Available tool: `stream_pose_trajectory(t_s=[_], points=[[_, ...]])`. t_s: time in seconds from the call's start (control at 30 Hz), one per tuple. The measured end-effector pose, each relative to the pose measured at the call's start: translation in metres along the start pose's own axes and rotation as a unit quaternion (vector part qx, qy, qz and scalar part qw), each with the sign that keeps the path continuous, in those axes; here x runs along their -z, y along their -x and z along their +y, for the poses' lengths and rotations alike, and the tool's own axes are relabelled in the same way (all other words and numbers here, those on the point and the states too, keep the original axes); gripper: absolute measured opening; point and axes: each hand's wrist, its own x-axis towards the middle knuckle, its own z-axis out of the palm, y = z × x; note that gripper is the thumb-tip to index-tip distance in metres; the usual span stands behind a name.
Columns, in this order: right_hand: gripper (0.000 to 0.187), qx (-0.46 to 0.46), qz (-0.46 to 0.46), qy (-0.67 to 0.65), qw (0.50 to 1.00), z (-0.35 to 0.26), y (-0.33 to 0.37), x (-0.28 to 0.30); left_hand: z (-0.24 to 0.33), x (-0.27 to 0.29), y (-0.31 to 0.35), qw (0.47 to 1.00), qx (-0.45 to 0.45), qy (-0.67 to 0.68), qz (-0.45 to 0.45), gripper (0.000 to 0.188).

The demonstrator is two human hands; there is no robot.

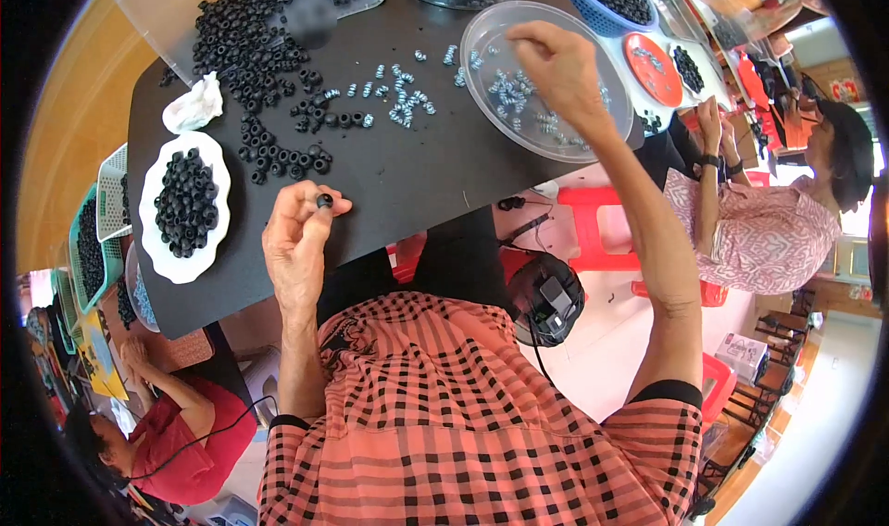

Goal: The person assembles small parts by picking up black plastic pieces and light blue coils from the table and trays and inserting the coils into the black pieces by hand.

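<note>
My left hand [298, 234] is closed, pinching a small hollow black cap [324, 200] between thumb and fingers just above the near edge of the dark table. My right hand [563, 74] reaches over a clear round plastic tray [477, 109] holding scattered small metal springs [514, 91]. Its fingers are curled together, and whatever they may grip is hidden. More loose springs [405, 100] lie on the table left of the tray. Many similar black caps [250, 54] spread in a heap at the far left, with a smaller group [278, 156] nearer my left hand.
At the left, a white scalloped dish [159, 220] holds black caps beside a crumpled white cloth [194, 105]. A blue basket [579, 3] stands beyond the tray. One person [759, 202] sits at the right, another [190, 433] at the lower left. A red stool [593, 225] stands below the table.
</note>
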Motion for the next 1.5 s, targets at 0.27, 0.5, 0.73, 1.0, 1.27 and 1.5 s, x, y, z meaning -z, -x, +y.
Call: stream_pose_trajectory(t_s=[0.27, 0.5, 0.73, 1.0, 1.27, 1.5], points=[[0.02, -0.095, -0.106, 0.063, 0.988, 0.028, 0.029, 0.041, -0.001, -0.003, 0.0, 1.0, -0.012, -0.029, 0.002, 0.01], [0.023, -0.099, 0.006, 0.062, 0.993, 0.038, 0.022, 0.035, -0.002, -0.005, 0.002, 0.998, -0.029, -0.047, 0.004, 0.008], [0.02, -0.115, -0.021, 0.049, 0.992, 0.03, 0.025, 0.037, -0.001, -0.005, 0.002, 0.998, -0.029, -0.063, 0.008, 0.008], [0.019, 0.043, -0.152, 0.006, 0.988, 0.021, 0.03, 0.022, -0.001, -0.007, 0.002, 0.998, -0.018, -0.06, 0.015, 0.007], [0.017, 0.03, -0.112, -0.015, 0.993, 0.015, 0.019, 0.008, 0.001, -0.009, 0.002, 0.997, -0.023, -0.072, 0.017, 0.009], [0.014, -0.046, -0.018, -0.003, 0.999, 0.029, 0.006, 0.018, 0.002, -0.01, 0.002, 0.997, -0.019, -0.069, 0.025, 0.01]])
